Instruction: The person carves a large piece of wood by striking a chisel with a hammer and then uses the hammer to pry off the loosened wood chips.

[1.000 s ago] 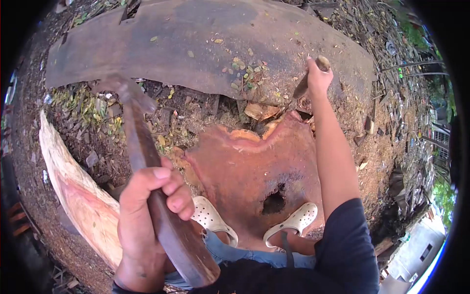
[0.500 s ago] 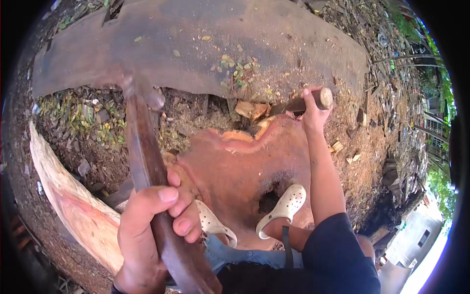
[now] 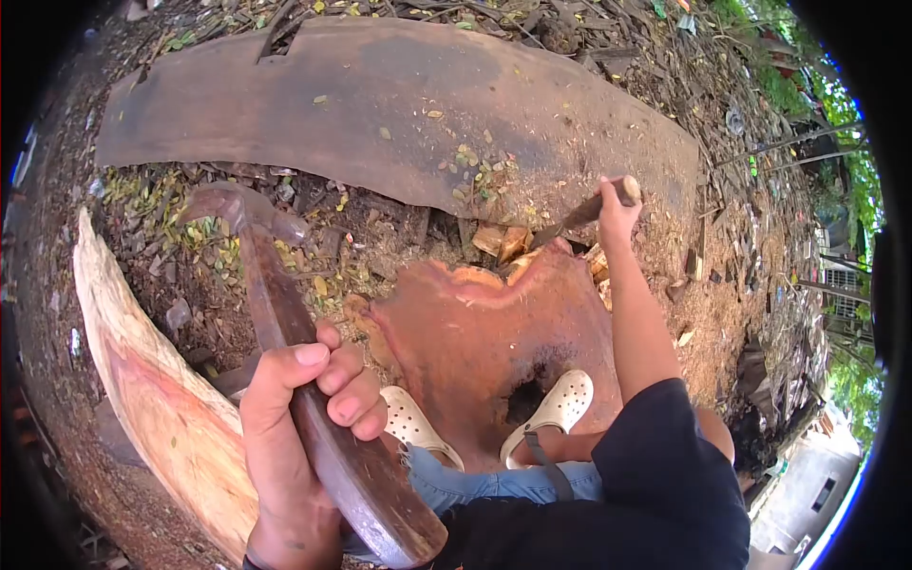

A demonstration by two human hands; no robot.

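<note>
My left hand (image 3: pixel 309 418) is wrapped round the thick wooden handle of a hammer (image 3: pixel 275 285), raised in front of me. Its dark head has a curved, tapering end at left and a blunt round face at right. Farther forward, my right hand (image 3: pixel 619 220) grips a wooden-handled blade (image 3: pixel 578 215), slanting down and left. The blade's lower end is at the far edge of a broad, reddish wood slab (image 3: pixel 484 328), beside rough split wood (image 3: pixel 502 241). The slab has a dark hollow near my shoes.
Both my feet, in cream clogs (image 3: pixel 562 404), are on the slab. A long pale piece of split wood (image 3: pixel 157 380) lies at left. Across the far side stretches a flat brown board (image 3: pixel 380 104) with leaves and chips on it. Wood chips litter the ground.
The hammer's head, blurred before, now shows sharply, lower and slightly left. The blade in my right hand tilts more steeply down to the left. The whole view has shifted slightly.
</note>
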